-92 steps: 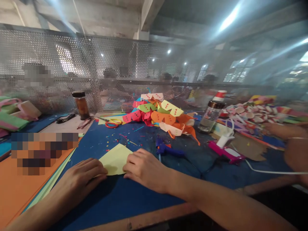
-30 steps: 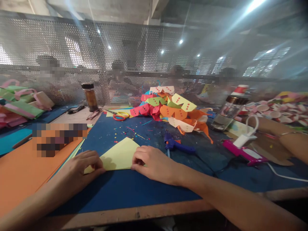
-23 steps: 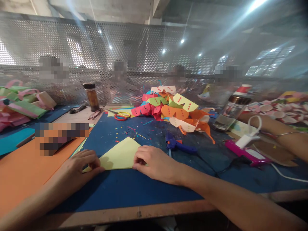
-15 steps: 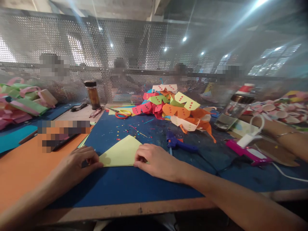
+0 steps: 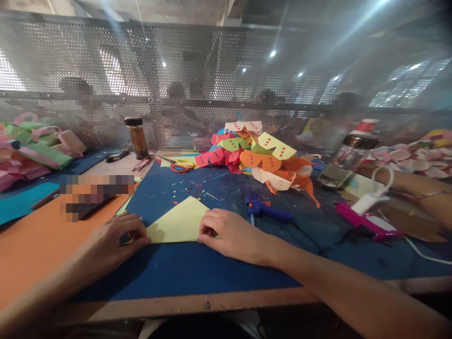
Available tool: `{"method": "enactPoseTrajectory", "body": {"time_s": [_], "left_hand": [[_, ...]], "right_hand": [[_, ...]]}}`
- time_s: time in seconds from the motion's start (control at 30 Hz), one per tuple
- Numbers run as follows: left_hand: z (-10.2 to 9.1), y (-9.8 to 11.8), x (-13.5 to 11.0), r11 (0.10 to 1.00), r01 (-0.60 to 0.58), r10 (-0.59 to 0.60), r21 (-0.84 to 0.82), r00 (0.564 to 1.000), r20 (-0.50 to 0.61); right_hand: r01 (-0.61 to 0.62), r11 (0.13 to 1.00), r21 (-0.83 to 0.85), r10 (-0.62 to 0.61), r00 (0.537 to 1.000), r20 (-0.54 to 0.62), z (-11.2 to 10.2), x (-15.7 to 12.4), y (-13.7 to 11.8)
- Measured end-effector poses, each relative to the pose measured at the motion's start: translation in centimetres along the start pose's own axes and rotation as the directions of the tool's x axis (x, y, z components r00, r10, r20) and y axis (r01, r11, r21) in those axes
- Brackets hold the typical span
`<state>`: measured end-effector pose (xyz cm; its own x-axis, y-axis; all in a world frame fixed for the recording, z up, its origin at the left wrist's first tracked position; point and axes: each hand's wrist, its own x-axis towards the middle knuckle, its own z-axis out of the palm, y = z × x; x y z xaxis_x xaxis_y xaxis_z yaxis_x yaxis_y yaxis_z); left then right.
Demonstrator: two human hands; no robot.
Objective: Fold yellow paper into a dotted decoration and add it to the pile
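A pale yellow sheet of paper (image 5: 178, 221), folded into a triangle, lies flat on the blue mat (image 5: 197, 268) in front of me. My left hand (image 5: 115, 235) pinches its left corner with curled fingers. My right hand (image 5: 226, 230) presses its right corner down, fingers bent onto the fold edge. Both forearms rest over the table's near edge.
A blue glue gun (image 5: 263, 210) lies just right of my right hand. Behind it sits a heap of folded coloured paper pieces (image 5: 257, 157), scissors (image 5: 180, 165) and a brown jar (image 5: 137, 138). Orange sheets (image 5: 31, 240) lie left. Another person's arm (image 5: 420, 188) reaches in at right, beside a pink device (image 5: 370, 223).
The yellow paper's loose left edge has been flattened into a neat triangle. My left hand has shifted slightly left along the corner; my right hand stays pressing the right corner.
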<state>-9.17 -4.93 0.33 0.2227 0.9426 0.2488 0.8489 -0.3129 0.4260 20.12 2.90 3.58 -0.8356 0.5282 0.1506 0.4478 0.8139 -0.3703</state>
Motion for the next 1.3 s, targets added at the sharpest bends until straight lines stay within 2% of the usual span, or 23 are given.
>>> {"method": "enactPoseTrajectory", "body": {"time_s": [0.27, 0.5, 0.63, 1.0, 1.3], "left_hand": [[0.0, 0.4, 0.3, 1.000, -0.011, 0.011, -0.016, 1.000, -0.004], [0.4, 3.4, 1.7, 0.991, -0.129, 0.125, 0.025, 0.984, 0.129], [0.8, 4.8, 3.1, 0.988, -0.152, 0.148, 0.024, 0.979, 0.140], [0.7, 5.0, 4.0, 0.993, -0.020, 0.044, -0.117, 0.978, 0.206], [0.7, 5.3, 4.1, 0.994, -0.030, 0.049, -0.104, 0.981, 0.186]], "right_hand": [[-0.016, 1.000, 0.018, 0.016, 1.000, 0.006, 0.0, 0.1, 0.0], [-0.014, 1.000, 0.014, 0.014, 1.000, 0.014, 0.1, 0.1, 0.1], [-0.002, 1.000, 0.000, 0.002, 1.000, 0.010, 0.2, 0.1, 0.3], [-0.028, 0.998, 0.048, 0.026, 0.999, 0.041, -0.3, 0.1, 0.2], [-0.056, 0.998, 0.021, 0.055, 0.998, 0.042, -0.3, 0.1, 0.1]]}}
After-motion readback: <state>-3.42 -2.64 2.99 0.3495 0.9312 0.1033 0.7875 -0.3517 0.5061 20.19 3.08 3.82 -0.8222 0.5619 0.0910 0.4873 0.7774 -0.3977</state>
